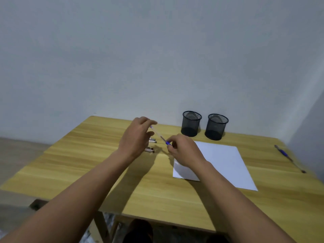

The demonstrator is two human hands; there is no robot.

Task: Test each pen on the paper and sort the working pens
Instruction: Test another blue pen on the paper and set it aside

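A clear pen with a blue grip (159,135) is held in the air between both hands above the wooden table (87,155). My left hand (135,137) pinches its far end. My right hand (184,151) grips its blue end, close to the left edge of the white paper (222,163). Several more pens (151,145) lie on the table under my left hand, mostly hidden by it. Another blue pen (287,156) lies at the right edge of the table.
Two black mesh cups, one on the left (191,124) and one on the right (217,127), stand side by side at the back of the table, near the grey wall. The table's front edge runs just above my knees.
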